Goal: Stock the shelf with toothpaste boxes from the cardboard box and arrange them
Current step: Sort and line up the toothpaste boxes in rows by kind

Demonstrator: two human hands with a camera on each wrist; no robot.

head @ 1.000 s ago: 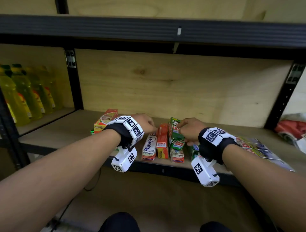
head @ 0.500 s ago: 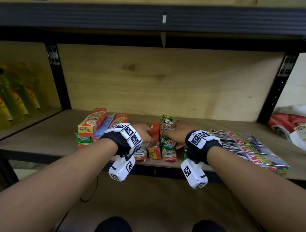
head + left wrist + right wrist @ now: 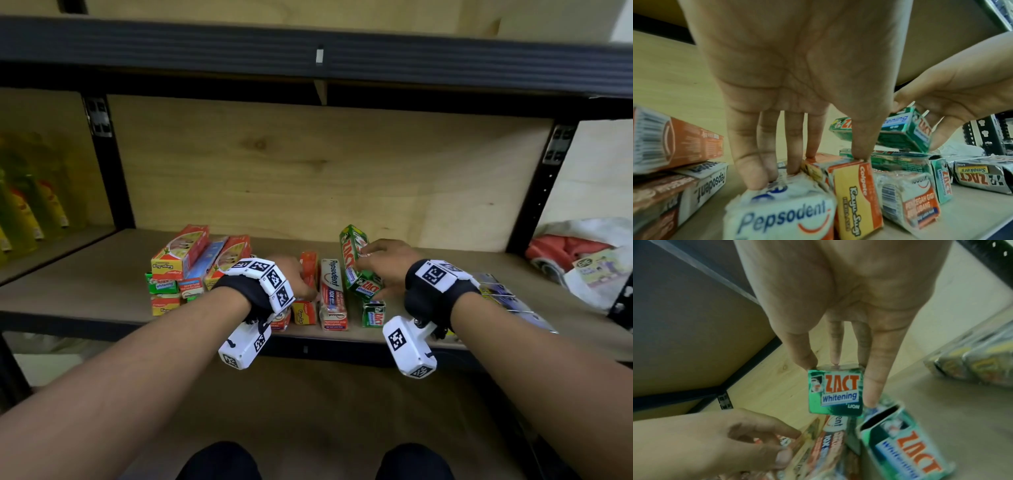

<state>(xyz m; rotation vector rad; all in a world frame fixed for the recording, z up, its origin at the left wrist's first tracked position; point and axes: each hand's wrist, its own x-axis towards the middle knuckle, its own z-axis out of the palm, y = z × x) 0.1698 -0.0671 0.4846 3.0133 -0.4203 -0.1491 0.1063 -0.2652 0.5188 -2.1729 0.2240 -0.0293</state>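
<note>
On the wooden shelf toothpaste boxes lie in a row. My right hand grips a green Zact Whitening box and holds it tilted above another green Zact box. My left hand pinches an orange Colgate box between thumb and index finger. Its other fingers rest on a white Pepsodent box. A second Pepsodent box lies between the Colgate and Zact boxes. The cardboard box is out of view.
A stack of orange, blue and green boxes sits at the left of the row. Silver Zact Smokers boxes lie to the right. Yellow bottles fill the neighbouring bay. A black upright and an upper shelf beam frame the bay.
My right hand has lifted the top green Zact box off its pile and tilted it to the right. My left hand stays on the Colgate and Pepsodent boxes.
</note>
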